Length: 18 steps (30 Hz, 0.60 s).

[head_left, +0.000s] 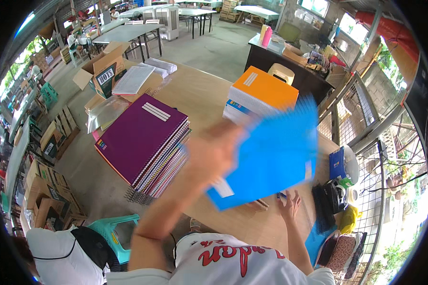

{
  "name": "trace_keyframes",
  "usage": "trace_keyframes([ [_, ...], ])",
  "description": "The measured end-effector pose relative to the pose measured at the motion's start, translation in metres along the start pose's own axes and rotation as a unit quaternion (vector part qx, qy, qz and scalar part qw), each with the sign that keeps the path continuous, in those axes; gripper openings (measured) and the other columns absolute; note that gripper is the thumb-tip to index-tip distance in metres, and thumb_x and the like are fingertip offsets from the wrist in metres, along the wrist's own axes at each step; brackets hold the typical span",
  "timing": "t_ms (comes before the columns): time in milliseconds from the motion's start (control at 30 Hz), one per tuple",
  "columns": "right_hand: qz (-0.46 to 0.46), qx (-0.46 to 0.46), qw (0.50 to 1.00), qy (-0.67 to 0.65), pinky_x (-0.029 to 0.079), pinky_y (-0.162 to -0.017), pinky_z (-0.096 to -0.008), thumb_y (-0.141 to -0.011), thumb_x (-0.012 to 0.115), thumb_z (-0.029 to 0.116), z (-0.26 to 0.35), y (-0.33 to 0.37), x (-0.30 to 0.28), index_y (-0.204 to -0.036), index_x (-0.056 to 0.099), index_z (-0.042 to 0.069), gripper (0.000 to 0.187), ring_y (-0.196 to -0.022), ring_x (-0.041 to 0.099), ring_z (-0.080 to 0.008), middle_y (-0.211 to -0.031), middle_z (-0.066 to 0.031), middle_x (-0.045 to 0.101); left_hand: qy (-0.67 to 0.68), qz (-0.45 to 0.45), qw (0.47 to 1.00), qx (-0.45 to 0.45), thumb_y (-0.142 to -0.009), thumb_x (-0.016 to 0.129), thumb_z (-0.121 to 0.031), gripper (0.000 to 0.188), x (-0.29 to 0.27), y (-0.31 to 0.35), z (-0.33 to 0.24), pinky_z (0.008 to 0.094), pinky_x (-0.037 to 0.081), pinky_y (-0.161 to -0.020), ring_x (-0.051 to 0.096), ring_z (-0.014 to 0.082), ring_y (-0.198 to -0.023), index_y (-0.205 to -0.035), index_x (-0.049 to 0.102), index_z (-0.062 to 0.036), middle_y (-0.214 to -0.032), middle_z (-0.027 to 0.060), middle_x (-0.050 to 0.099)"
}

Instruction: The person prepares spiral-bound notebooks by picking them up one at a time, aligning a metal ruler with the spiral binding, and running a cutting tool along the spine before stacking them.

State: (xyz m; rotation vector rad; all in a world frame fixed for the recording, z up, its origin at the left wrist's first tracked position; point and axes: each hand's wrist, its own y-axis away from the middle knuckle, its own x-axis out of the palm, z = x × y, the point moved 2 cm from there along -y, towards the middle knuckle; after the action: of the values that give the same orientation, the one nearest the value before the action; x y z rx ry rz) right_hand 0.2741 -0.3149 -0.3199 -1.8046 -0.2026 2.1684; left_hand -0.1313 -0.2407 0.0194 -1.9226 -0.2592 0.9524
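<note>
Looking through the head view, the only one I have, I find the blue notebook (273,159) over the right half of the table (199,102), in front of the orange pile (266,88), whose lower front it covers. It is blurred and tilted, with its coil toward the upper right. My left hand (214,154) has hold of it by the left side, away from the coil, which I judge keeps the wires clear of the fingers. The hand looks closed on that side, but blur hides the fingertips, so I cannot tell how firm the grip is.

My right hand (289,206) is low on the table, just beyond the notebook's lower edge. Its fingers are spread and it grips nothing that I can make out; a small dark-blue item by the fingertips is too hidden to name. I take that palm to be a steadying rest.

To the left, the purple pile (142,137) has its coils facing right, probably so the bindings nest and stay easy to count; the layers are slightly uneven. The open carton (102,71) and papers (133,80) lie behind it, likely to leave the middle free for working.
</note>
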Motion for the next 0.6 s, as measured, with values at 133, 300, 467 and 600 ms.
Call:
trace_keyframes([
  [133, -0.049, 0.038, 0.996, -0.066, 0.039, -0.106, -0.0522, -0.087, 0.071, 0.038, 0.014, -0.010, -0.048, -0.131, 0.062, 0.015, 0.051, -0.127, 0.044, -0.0440, -0.140, -0.0238, 0.044, 0.123, -0.047, 0.965, -0.226, -0.103, 0.055, -0.026, 0.033, -0.125, -0.044, 0.129, 0.0270, 0.050, -0.090, 0.063, 0.0116, -0.101, -0.130, 0.066, -0.0094, -0.119, 0.0082, 0.070],
  [300, 0.072, -0.065, 0.905, -0.414, 0.044, -0.102, -0.0457, -0.092, 0.066, 0.042, 0.082, -0.022, -0.104, -0.130, 0.064, 0.009, 0.051, -0.121, 0.053, -0.0379, -0.135, -0.0194, 0.050, 0.083, 0.030, 0.897, -0.432, -0.103, 0.053, -0.026, 0.033, -0.181, 0.004, 0.252, 0.0314, 0.048, -0.095, 0.063, 0.0138, -0.108, -0.130, 0.066, -0.0118, -0.122, 0.0054, 0.070],
  [467, 0.120, -0.200, 0.943, -0.236, 0.051, -0.093, -0.0478, -0.073, 0.086, 0.032, 0.129, -0.018, -0.110, -0.139, 0.057, 0.014, 0.074, -0.117, 0.056, -0.0399, -0.136, -0.0208, 0.051, -0.277, 0.182, 0.836, -0.437, -0.098, 0.054, -0.019, 0.029, -0.136, 0.066, 0.283, 0.0423, 0.050, -0.089, 0.067, 0.0326, -0.099, -0.122, 0.069, -0.0141, -0.109, 0.0159, 0.071],
  [600, 0.171, -0.138, 0.950, -0.221, 0.056, -0.079, -0.0416, -0.077, 0.080, 0.018, 0.136, -0.004, -0.085, -0.141, 0.054, 0.016, 0.068, -0.100, 0.066, -0.0328, -0.125, -0.0131, 0.061, -0.252, 0.136, 0.883, -0.373, -0.097, 0.053, -0.016, 0.028, -0.131, 0.087, 0.286, 0.0463, 0.047, -0.094, 0.060, 0.0356, -0.111, -0.120, 0.070, -0.0146, -0.122, 0.0131, 0.064],
])
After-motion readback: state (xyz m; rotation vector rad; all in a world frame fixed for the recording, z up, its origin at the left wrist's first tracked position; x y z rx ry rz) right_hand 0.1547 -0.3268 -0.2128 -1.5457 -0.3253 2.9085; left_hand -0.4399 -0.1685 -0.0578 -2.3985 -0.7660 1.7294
